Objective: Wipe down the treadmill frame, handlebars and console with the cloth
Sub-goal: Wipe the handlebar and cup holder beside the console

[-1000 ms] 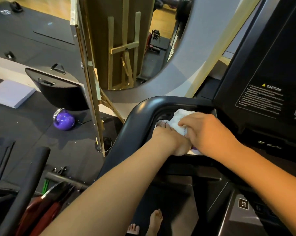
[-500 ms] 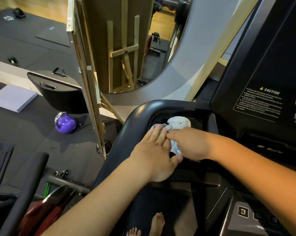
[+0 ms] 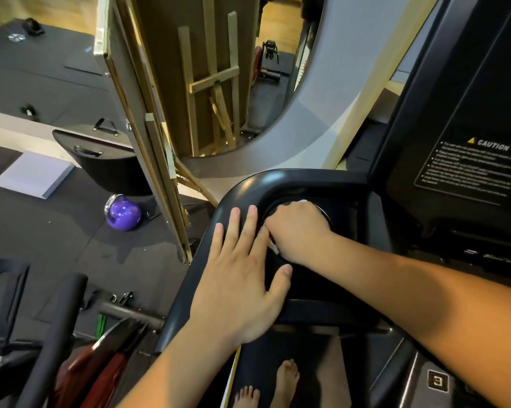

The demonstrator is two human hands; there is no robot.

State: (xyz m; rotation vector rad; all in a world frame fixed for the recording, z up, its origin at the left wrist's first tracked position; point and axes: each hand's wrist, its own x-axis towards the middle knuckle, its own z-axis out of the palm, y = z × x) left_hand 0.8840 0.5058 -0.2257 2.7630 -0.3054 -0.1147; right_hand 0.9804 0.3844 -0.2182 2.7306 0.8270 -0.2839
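Head view, step: judged to be wiping inside the round cup holder (image 3: 324,216) set in the treadmill's left corner, beside the console (image 3: 454,128).
Head view, right grip (image 3: 299,231): clenched over the cloth (image 3: 299,202), knuckles up, pressing it down into the recess.
Head view, left grip (image 3: 239,278): released, fingers straight and spread, lying flat on the curved black handlebar (image 3: 248,184) just beside the right grip; it holds nothing.
Head view, doing it well: twist the bunched cloth round the recess wall and floor so the rim is covered too, with the flat hand bracing; then unfold to a fresh face before moving on to the handlebar and console panel.
Head view, cloth's place: inside the cup holder, almost wholly under the right grip.
Head view, cloth's look: white and wadded; only a sliver shows above the knuckles and a small edge toward the left fingers. Texture is too hidden to tell.
Head view, surroundings: a caution label (image 3: 466,169) on the console, a purple kettlebell (image 3: 123,214) on the floor.
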